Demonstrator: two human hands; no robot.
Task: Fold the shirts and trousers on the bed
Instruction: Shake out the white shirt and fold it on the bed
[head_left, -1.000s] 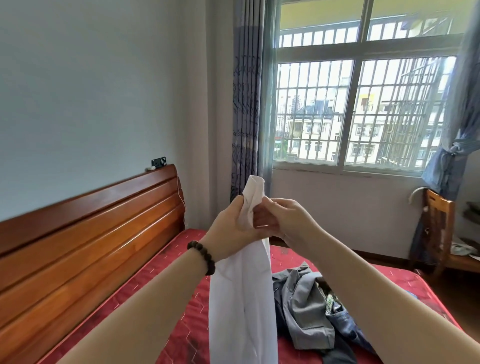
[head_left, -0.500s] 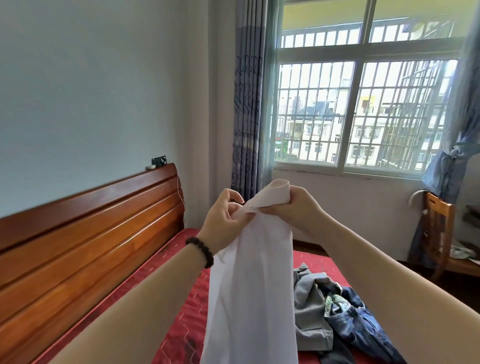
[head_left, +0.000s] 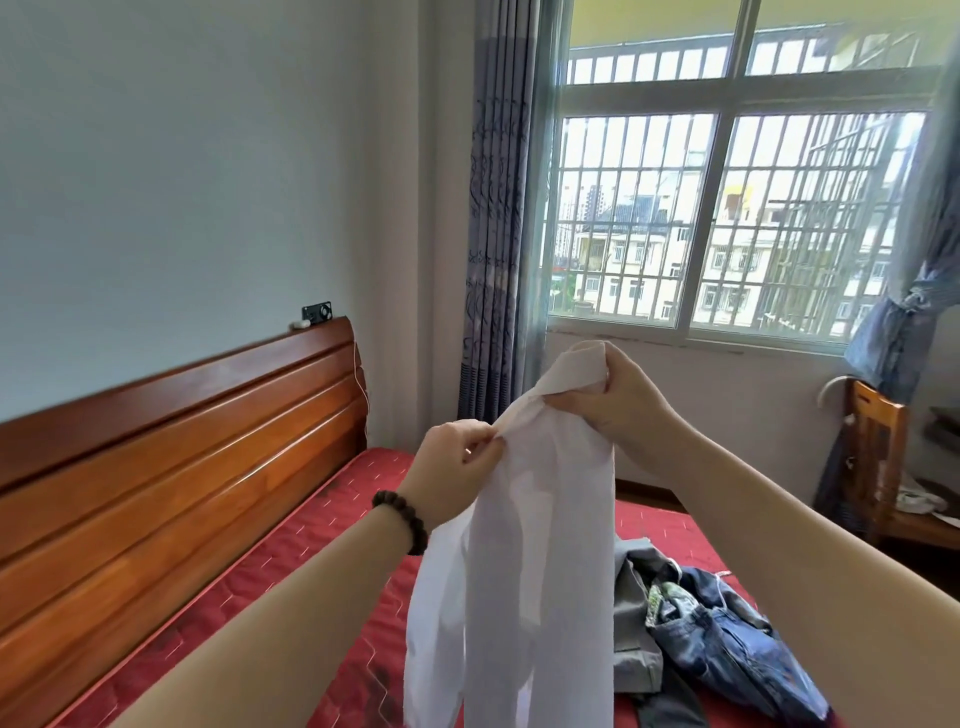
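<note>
Holding white garment (head_left: 524, 545) up — both hands (head_left: 618, 395)

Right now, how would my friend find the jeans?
Look at the red quilted bed below the barred window. On its right side lies a pile of clothes; the crumpled blue denim jeans lie right of the plain grey garment, the only faded blue denim there.

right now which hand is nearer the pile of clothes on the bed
Right. The right hand holds the white garment up almost above the pile of clothes; the left hand pinches it further toward the headboard.
</note>
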